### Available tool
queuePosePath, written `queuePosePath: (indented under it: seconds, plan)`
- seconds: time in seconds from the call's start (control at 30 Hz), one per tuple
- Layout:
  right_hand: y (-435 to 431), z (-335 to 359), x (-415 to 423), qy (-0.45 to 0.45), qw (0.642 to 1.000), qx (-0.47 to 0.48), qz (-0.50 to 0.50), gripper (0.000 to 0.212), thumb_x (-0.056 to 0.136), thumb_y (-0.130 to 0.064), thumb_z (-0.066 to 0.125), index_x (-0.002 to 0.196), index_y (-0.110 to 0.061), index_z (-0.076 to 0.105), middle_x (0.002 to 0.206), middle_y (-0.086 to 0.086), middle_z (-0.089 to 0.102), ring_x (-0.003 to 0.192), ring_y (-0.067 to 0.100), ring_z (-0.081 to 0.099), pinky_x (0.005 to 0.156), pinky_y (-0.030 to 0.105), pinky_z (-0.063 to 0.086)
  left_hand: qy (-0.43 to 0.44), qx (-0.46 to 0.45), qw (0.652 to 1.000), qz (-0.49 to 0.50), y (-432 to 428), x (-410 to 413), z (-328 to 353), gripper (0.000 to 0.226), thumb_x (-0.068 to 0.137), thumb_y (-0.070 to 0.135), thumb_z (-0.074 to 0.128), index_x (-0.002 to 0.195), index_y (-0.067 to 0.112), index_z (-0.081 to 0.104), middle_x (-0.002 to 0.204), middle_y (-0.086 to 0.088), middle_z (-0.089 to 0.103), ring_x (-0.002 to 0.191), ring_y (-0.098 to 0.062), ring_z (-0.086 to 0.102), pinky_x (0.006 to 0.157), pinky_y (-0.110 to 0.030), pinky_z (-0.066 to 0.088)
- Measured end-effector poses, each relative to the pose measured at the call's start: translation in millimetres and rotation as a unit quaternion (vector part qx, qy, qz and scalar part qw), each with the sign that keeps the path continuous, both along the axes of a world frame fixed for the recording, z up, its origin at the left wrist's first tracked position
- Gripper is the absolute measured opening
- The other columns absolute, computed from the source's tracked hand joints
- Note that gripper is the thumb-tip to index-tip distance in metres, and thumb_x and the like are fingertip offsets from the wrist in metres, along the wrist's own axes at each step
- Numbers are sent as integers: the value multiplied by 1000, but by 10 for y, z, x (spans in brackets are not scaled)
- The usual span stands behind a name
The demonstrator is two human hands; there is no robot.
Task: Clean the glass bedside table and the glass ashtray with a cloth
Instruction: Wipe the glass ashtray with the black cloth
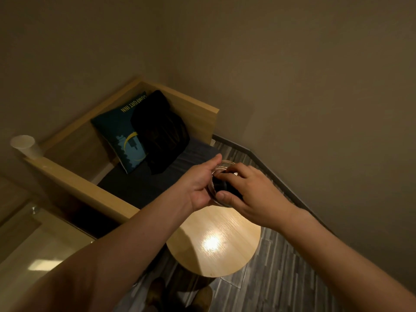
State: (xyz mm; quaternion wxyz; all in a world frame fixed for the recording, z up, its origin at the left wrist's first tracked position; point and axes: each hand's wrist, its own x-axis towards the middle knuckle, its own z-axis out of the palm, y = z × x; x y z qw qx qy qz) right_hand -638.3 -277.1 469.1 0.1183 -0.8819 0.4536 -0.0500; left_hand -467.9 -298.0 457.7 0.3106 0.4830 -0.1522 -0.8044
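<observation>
Fingers of the left hand (198, 188) wrap the rim of the glass ashtray (221, 166), held up above the round wooden table (213, 242), while the right hand (249, 194) presses a dark cloth (222, 184) inside; glass is hard, slippery and breakable, so hold the thick rim.

Head camera looks steeply down, close above hands (225, 190).

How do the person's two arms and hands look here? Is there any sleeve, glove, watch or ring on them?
Both forearms are bare up to the frame edge: no sleeve shows. The left hand and the right hand wear no gloves. No watch, bracelet or ring is visible on either wrist or on the fingers that show, though the light is dim.
</observation>
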Motion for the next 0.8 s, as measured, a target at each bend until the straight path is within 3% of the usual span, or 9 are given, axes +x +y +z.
queuePosePath:
  seconds: [0.1, 0.23, 0.37, 0.47, 0.57, 0.67, 0.8]
  plan:
    - [66, -66, -6, -26, 999, 37, -25, 67, 93, -75, 34, 143, -33, 49, 127, -4, 56, 106, 14, 57, 89, 28, 48, -29, -5, 999, 24, 14, -63, -97, 46, 98, 50, 62, 115, 9, 75, 114, -19, 76, 105, -37, 74, 87, -50, 62]
    - [95, -220, -5, -81, 989, 106, -57, 59, 91, -72, 43, 138, -36, 52, 124, -8, 60, 104, 11, 59, 88, 34, 55, -78, -25, 997, 8, 34, -132, -213, 40, 99, 48, 62, 104, 12, 77, 105, -16, 78, 98, -34, 76, 84, -46, 64]
    - [68, -307, -20, -164, 967, 175, -92, 44, 90, -60, 60, 124, -31, 65, 108, -11, 70, 94, 8, 66, 83, 39, 58, -88, -27, 995, -29, 24, -155, -284, 34, 100, 47, 61, 103, 15, 73, 107, -16, 76, 102, -34, 74, 90, -47, 62]
    - [-38, -312, -67, -234, 930, 259, -119, 29, 91, -47, 69, 115, -31, 71, 104, -9, 74, 95, 11, 71, 84, 37, 61, -61, -23, 997, -48, -3, -113, -380, 36, 100, 46, 62, 111, 13, 73, 114, -19, 75, 108, -37, 72, 97, -51, 59]
    - [-129, -306, -83, -329, 869, 340, -142, 19, 94, -31, 70, 109, -21, 75, 103, -1, 76, 97, 18, 74, 83, 32, 62, -21, -31, 998, -47, -30, -57, -613, 45, 100, 49, 59, 124, 13, 73, 123, -19, 74, 117, -37, 70, 104, -54, 54]
    - [-180, -412, -88, -445, 790, 377, -190, 29, 92, -29, 70, 112, -7, 73, 107, 18, 75, 101, 35, 73, 88, 46, 62, 13, -24, 1000, 1, -58, 39, -965, 47, 103, 50, 54, 131, 15, 69, 129, -21, 70, 122, -40, 67, 105, -58, 51]
    - [-265, -888, -68, -472, 768, 340, -269, 22, 93, -22, 71, 114, -17, 74, 112, 8, 75, 105, 28, 73, 91, 44, 61, 54, 10, 995, 88, -57, 249, -1638, 60, 103, 52, 53, 144, 8, 54, 136, -28, 64, 127, -44, 62, 103, -64, 49]
